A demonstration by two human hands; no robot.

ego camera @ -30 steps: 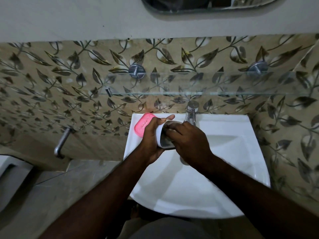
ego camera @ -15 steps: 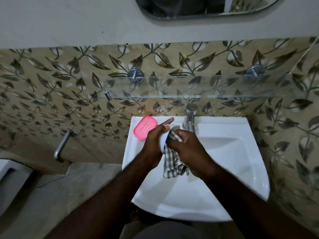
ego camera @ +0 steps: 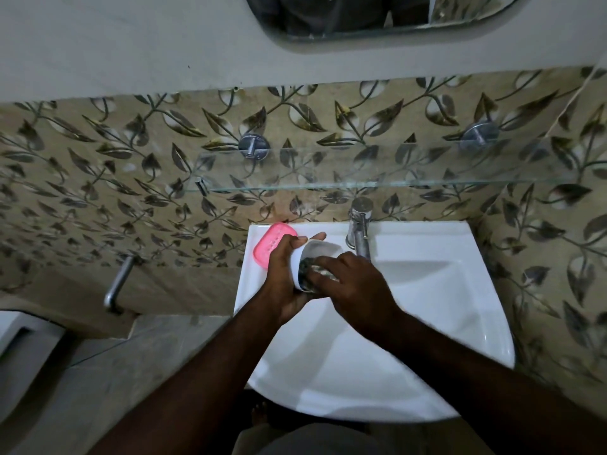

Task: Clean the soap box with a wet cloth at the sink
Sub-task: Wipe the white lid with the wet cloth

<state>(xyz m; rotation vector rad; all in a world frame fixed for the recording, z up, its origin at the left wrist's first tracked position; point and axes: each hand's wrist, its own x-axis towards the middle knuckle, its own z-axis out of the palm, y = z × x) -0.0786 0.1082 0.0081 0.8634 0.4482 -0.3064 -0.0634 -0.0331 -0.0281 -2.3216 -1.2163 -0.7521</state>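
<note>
White plastic makes up the soap box (ego camera: 307, 261), an open oval shell with smooth curved walls and a greyish, shadowed inside. It is held tilted on its side above the back left part of the sink (ego camera: 460, 290), its opening turned toward the tap (ego camera: 359, 229). The left hand (ego camera: 285, 274) is wrapped around the box from the left, fingers curled over its upper rim and the palm under its lower end, clasping it firmly. The right hand (ego camera: 358, 287) reaches into the opening with its fingers bent, pressing a checked cloth (ego camera: 310, 274) against the inner wall; only a small dark-and-pale patch of the cloth shows between the fingers and the rim. A pink lid (ego camera: 271, 243) with a row of small raised marks lies flat on the sink's back left corner, just beside the left hand. A glass shelf (ego camera: 361, 183) runs along the leaf-patterned wall above the tap.
</note>
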